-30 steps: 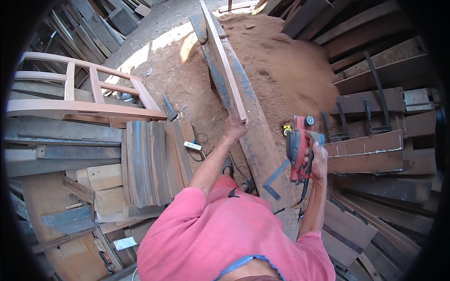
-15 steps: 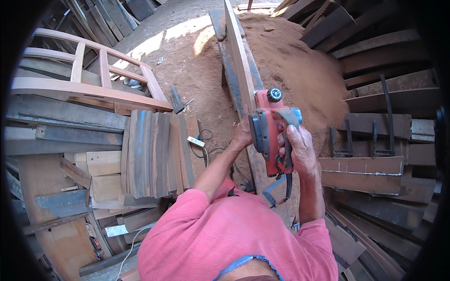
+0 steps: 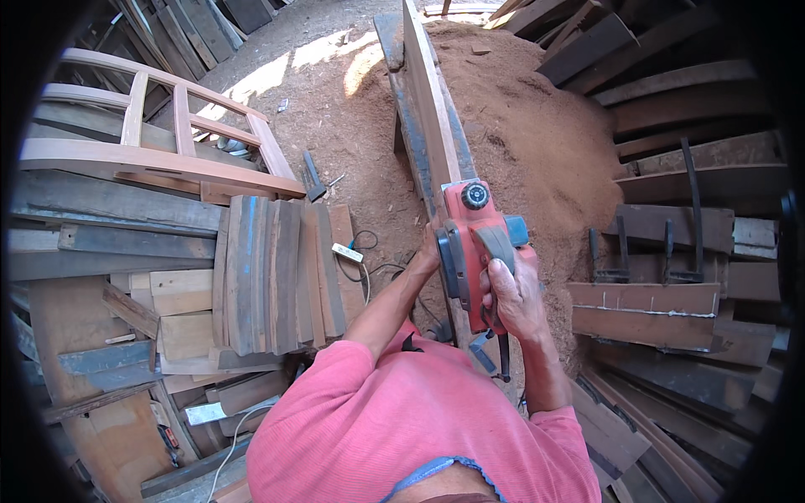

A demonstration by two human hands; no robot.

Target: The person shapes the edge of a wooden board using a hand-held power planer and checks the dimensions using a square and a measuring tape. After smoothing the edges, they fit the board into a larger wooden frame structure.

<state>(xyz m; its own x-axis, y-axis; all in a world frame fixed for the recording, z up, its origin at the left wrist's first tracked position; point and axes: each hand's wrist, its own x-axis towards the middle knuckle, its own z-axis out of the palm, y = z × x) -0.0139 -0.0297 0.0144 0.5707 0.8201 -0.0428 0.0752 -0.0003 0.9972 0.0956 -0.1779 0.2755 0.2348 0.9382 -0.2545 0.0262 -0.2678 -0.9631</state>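
A red electric planer (image 3: pixel 463 220) with a black dial rests on the top edge of a long wooden board (image 3: pixel 429 109). My right hand (image 3: pixel 518 295) is closed around its rear handle, thumb on top. A dark power cord (image 3: pixel 504 359) hangs from the planer's near end. My left hand (image 3: pixel 430 250) is against the left side of the board, close beside the planer's body; the planer hides most of its fingers, so I cannot tell whether it grips. The board stands on edge along a narrow, blue-stained bench (image 3: pixel 387 38) running away from me.
Sawdust (image 3: pixel 537 117) is heaped right of the bench. A pale wooden frame (image 3: pixel 168 159) lies on stacked boards (image 3: pixel 260 277) at left. A hammer (image 3: pixel 314 176) and a white power strip (image 3: pixel 350 253) lie on the ground. Metal clamps (image 3: pixel 696 210) and planks (image 3: pixel 646 314) stand at right.
The planer has slid toward me along the board, and my right hand has come back with it. My left hand has shifted slightly nearer, its fingers now more hidden.
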